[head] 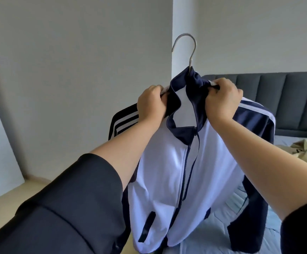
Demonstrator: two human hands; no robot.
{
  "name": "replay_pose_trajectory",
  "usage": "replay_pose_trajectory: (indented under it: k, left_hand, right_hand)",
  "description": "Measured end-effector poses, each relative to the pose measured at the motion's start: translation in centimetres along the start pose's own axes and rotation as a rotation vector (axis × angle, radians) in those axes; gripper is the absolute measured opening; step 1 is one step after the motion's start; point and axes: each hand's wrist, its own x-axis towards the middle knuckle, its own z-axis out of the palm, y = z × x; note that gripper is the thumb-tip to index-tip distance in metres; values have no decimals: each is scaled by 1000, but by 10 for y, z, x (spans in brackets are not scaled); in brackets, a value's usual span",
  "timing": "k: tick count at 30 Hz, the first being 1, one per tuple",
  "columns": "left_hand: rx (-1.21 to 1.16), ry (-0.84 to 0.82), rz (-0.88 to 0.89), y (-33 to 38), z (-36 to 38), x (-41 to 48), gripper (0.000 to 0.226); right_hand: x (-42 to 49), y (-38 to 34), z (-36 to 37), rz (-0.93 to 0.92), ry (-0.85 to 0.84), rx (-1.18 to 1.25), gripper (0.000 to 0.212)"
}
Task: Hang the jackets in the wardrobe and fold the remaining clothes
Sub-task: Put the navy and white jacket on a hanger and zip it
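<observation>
Jacket (169, 173): white and navy, zipped partway, held up at centre frame on a hanger.
Hanger (187, 46): metal hook rising above the collar, upper centre.
Left hand (151, 103): fingers curled, gripping the left shoulder beside the collar.
Right hand (222, 99): fingers curled, pinching the collar's right side.
Bed (255, 213): lower right, under the hem.
Beige garment (182, 150): crumpled on the bed, right edge.

A home bedroom: padded grey headboard (286, 99), quilted mattress (240, 217), loose clothes (302, 151), plain walls (75, 70).
</observation>
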Motion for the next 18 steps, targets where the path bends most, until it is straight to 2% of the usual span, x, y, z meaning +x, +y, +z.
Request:
replay_pose_trajectory:
  k: [5, 9, 13, 16, 18]
  left_hand:
    - [137, -128, 26, -10, 58, -45, 21]
    - [192, -259, -41, -27, 107, -92, 12]
    - [178, -315, -84, -24, 147, -107, 11]
    - [87, -299, -202, -5, 160, -92, 16]
    - [45, -273, -199, 11, 158, -77, 17]
  right_hand:
    - [-32, 71, 3, 18, -192, -162, 22]
    - [-68, 129, 13, 48, -334, -261, 23]
    - [-71, 157, 17, 75, -289, -263, 24]
    - [-52, 154, 12, 97, -193, -238, 26]
    - [-36, 147, 3, 105, -144, -224, 25]
